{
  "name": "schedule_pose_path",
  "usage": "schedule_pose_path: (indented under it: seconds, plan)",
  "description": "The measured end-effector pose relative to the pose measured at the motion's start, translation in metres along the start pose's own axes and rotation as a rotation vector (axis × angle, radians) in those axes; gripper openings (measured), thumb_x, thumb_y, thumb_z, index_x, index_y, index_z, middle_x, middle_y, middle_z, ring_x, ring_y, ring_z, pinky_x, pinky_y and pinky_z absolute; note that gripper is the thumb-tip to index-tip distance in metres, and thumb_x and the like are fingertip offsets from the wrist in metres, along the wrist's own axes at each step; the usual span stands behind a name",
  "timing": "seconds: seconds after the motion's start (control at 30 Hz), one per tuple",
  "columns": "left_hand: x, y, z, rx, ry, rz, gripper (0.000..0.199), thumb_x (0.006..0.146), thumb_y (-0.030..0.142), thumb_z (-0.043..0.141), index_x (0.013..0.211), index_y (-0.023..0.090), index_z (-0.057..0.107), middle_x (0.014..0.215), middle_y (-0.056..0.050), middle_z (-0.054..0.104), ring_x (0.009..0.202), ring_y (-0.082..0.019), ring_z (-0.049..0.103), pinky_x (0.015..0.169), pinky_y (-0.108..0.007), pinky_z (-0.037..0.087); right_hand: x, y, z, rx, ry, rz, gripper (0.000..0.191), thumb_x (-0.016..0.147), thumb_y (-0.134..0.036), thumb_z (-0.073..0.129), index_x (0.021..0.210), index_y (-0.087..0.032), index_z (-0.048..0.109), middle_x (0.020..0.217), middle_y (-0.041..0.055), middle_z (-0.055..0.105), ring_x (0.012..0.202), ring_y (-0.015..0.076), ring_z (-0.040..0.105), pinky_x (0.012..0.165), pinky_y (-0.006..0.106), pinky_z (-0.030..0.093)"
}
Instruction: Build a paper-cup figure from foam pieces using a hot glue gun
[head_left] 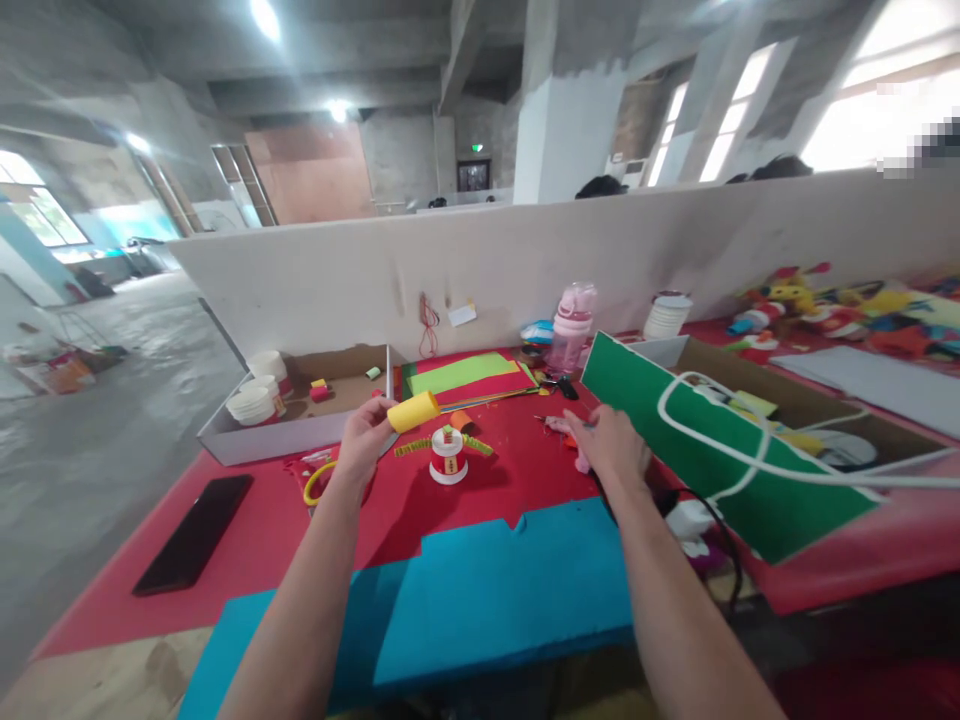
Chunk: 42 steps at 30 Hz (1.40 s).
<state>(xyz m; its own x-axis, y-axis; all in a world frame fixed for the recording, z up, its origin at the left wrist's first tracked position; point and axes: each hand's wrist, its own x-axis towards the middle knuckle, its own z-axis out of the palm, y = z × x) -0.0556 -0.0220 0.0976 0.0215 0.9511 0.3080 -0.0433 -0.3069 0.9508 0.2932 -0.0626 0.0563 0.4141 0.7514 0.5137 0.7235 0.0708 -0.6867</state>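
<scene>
Between the fingers and thumb of my left hand [367, 432] is a yellow paper roll [414, 411], held above the red table cover. Below and right of it stands a small white-and-red cup figure [448, 458] with green crinkled arms spread to both sides. My right hand [613, 445] is low over the table at the right, its fingers closed by a pink tool [559, 425]; its fingertips are partly hidden, so what they grip is unclear. An orange paper piece [463, 421] lies behind the figure. Yellow-handled scissors [316, 484] lie beside my left wrist.
A box with paper cups [217, 440] stands at the left, near a black phone [193, 535]. Blue sheets [510, 585] cover the front edge. A green board [697, 440] and white cable [757, 460] are at the right. A pink bottle [573, 325] stands behind.
</scene>
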Motion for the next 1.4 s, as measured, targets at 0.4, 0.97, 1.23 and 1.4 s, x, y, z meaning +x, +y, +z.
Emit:
schedule_pose_path:
  seconds: [0.4, 0.97, 1.23, 1.4]
  plan:
    - [0.025, 0.0, 0.038, 0.297, -0.147, 0.074, 0.009, 0.065, 0.016, 0.061, 0.073, 0.016, 0.066, 0.057, 0.003, 0.056, 0.052, -0.01, 0.05, 0.05, -0.02, 0.036, -0.021, -0.081, 0.095, 0.875, -0.41, -0.03, 0.038, 0.084, -0.04, 0.052, 0.111, -0.019, 0.067, 0.101, 0.0075, 0.072, 0.075, 0.0154, 0.067, 0.069, 0.027, 0.055]
    - [0.022, -0.028, 0.044, 0.132, -0.022, 0.113, 0.017, 0.064, -0.001, 0.058, 0.073, 0.012, 0.065, 0.057, 0.004, 0.055, 0.052, -0.006, 0.047, 0.049, -0.019, 0.034, -0.027, -0.079, 0.115, 0.931, -0.347, 0.082, 0.023, 0.075, -0.041, 0.066, 0.083, -0.02, 0.064, 0.06, -0.004, 0.058, 0.054, 0.01, 0.052, 0.053, 0.022, 0.042]
    - [0.024, -0.036, 0.044, 0.082, -0.009, 0.15, 0.014, 0.065, 0.001, 0.064, 0.07, 0.013, 0.06, 0.06, 0.005, 0.052, 0.054, -0.006, 0.051, 0.053, -0.017, 0.036, -0.027, -0.08, 0.121, 0.922, -0.328, 0.065, 0.035, 0.076, -0.051, 0.067, 0.08, -0.017, 0.064, 0.057, -0.0045, 0.054, 0.053, 0.0078, 0.048, 0.049, 0.02, 0.036]
    - [0.021, -0.033, 0.042, 0.131, -0.045, 0.149, 0.013, 0.065, 0.001, 0.064, 0.072, 0.012, 0.06, 0.061, 0.004, 0.052, 0.054, -0.006, 0.05, 0.051, -0.016, 0.036, -0.026, -0.079, 0.122, 0.918, -0.327, 0.045, 0.036, 0.076, -0.052, 0.067, 0.08, -0.016, 0.064, 0.055, -0.0052, 0.053, 0.051, 0.007, 0.046, 0.049, 0.019, 0.036]
